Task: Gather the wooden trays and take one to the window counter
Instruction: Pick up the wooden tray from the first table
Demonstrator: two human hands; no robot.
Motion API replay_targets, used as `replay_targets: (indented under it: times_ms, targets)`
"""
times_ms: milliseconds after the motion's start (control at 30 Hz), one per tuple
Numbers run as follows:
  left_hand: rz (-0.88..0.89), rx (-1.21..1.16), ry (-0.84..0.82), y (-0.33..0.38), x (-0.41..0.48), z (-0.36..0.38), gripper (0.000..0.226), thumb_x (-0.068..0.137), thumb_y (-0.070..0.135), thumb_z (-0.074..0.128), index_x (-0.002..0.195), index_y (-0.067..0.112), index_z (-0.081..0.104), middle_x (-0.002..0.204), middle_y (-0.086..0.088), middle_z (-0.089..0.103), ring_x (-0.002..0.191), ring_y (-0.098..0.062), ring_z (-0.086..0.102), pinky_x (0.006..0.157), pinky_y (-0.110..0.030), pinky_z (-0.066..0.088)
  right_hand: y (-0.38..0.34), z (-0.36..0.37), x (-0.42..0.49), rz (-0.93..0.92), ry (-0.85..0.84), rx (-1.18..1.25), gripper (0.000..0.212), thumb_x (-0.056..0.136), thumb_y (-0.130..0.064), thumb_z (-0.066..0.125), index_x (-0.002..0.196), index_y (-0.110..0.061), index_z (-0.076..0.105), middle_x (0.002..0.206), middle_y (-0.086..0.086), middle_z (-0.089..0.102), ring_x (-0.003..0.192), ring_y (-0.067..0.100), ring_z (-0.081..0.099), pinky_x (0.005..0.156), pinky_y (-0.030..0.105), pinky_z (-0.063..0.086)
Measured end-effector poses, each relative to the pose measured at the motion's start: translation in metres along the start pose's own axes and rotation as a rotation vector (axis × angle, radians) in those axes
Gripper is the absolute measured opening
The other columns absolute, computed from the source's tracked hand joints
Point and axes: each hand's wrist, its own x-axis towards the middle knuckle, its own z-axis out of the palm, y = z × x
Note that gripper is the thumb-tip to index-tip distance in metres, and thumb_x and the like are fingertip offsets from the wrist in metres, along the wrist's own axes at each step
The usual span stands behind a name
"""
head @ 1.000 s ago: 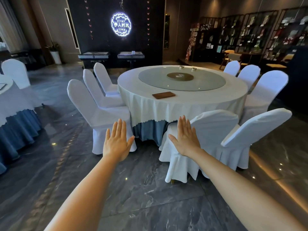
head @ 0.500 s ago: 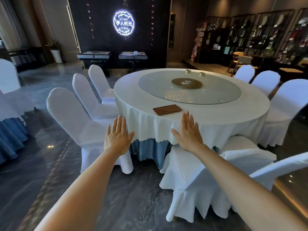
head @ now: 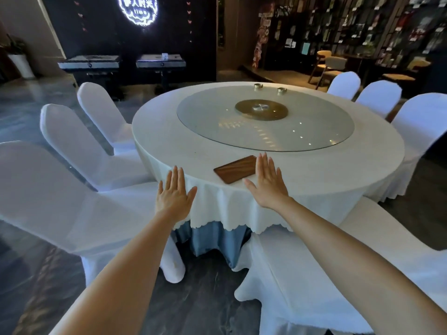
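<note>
Both forearms are bare up to the frame edge; no sleeve is visible. The left hand (head: 174, 198) and the right hand (head: 267, 183) are bare too, with short, plain nails on the fingers.

wooden tray (head: 235, 169) | dark brown, rounded corners, empty | flat, skewed | near table edge, on white cloth
</note>
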Motion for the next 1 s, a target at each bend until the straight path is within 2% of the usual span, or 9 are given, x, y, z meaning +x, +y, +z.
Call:
replay_targets:
  times_ms: [267, 367, 433, 500, 700, 800, 900, 1000]
  targets:
    - [-0.020, -0.132, -0.100, -0.002, 0.137, 0.026, 0.068, 0.098, 0.046, 0.016, 0.148, 0.010, -0.013, 0.160, -0.006, -0.015, 0.149, -0.019, -0.010, 0.123, -0.038, 0.000, 0.006, 0.013, 0.132, 0.090, -0.019, 0.077, 0.076, 0.097, -0.047, 0.023, 0.146, -0.009, -0.020, 0.157, 0.008, -0.023, 0.146, 0.024, -0.018, 0.120, 0.042, -0.005]
    - [-0.112, -0.284, -0.155, 0.008, 0.175, 0.048, 0.070, 0.097, 0.046, 0.022, 0.150, 0.011, -0.008, 0.161, -0.008, -0.001, 0.149, -0.024, 0.009, 0.120, -0.042, 0.019, 0.028, 0.027, 0.168, 0.141, -0.061, 0.105, 0.076, 0.097, -0.046, 0.025, 0.147, -0.009, -0.019, 0.158, 0.008, -0.021, 0.146, 0.025, -0.015, 0.120, 0.042, -0.004]
    - [-0.198, -0.344, -0.187, 0.019, 0.196, 0.066, 0.069, 0.096, 0.046, 0.025, 0.150, 0.013, -0.003, 0.158, -0.012, 0.014, 0.141, -0.031, 0.029, 0.108, -0.046, 0.035, 0.046, 0.038, 0.195, 0.182, -0.089, 0.128, 0.076, 0.097, -0.046, 0.026, 0.147, -0.010, -0.017, 0.158, 0.009, -0.018, 0.147, 0.026, -0.012, 0.120, 0.043, -0.001]
    - [-0.282, -0.360, -0.229, 0.032, 0.215, 0.083, 0.068, 0.096, 0.047, 0.025, 0.150, 0.012, 0.004, 0.155, -0.014, 0.022, 0.133, -0.033, 0.040, 0.099, -0.046, 0.042, 0.064, 0.047, 0.224, 0.230, -0.108, 0.164, 0.076, 0.096, -0.046, 0.029, 0.148, -0.011, -0.015, 0.159, 0.010, -0.013, 0.148, 0.027, -0.006, 0.120, 0.045, 0.005]
    - [-0.476, -0.445, -0.352, 0.073, 0.272, 0.125, 0.059, 0.097, 0.044, 0.028, 0.135, -0.001, 0.031, 0.140, -0.020, 0.043, 0.122, -0.037, 0.049, 0.093, -0.044, 0.043, 0.115, 0.070, 0.301, 0.272, -0.242, 0.200, 0.075, 0.096, -0.046, 0.030, 0.149, -0.011, -0.008, 0.158, 0.014, 0.006, 0.143, 0.032, 0.014, 0.113, 0.045, 0.021]
    - [-0.579, -0.512, -0.403, 0.082, 0.297, 0.142, 0.059, 0.097, 0.043, 0.033, 0.135, -0.002, 0.032, 0.134, -0.022, 0.049, 0.119, -0.037, 0.052, 0.091, -0.042, 0.043, 0.137, 0.083, 0.331, 0.288, -0.314, 0.208, 0.072, 0.096, -0.046, 0.030, 0.149, -0.008, 0.000, 0.156, 0.015, 0.015, 0.141, 0.033, 0.019, 0.111, 0.045, 0.024]
    - [-0.683, -0.564, -0.450, 0.084, 0.311, 0.158, 0.063, 0.097, 0.041, 0.036, 0.140, -0.004, 0.026, 0.136, -0.022, 0.049, 0.122, -0.036, 0.050, 0.096, -0.040, 0.042, 0.152, 0.096, 0.354, 0.318, -0.364, 0.215, 0.068, 0.096, -0.046, 0.030, 0.147, -0.004, 0.012, 0.151, 0.018, 0.024, 0.138, 0.034, 0.025, 0.109, 0.045, 0.028]
    - [-0.733, -0.550, -0.471, 0.083, 0.319, 0.170, 0.058, 0.097, 0.039, 0.038, 0.135, -0.005, 0.032, 0.130, -0.022, 0.053, 0.118, -0.035, 0.053, 0.092, -0.039, 0.043, 0.163, 0.110, 0.371, 0.342, -0.402, 0.210, 0.064, 0.096, -0.045, 0.029, 0.143, -0.003, 0.020, 0.147, 0.019, 0.029, 0.136, 0.035, 0.028, 0.107, 0.045, 0.030]
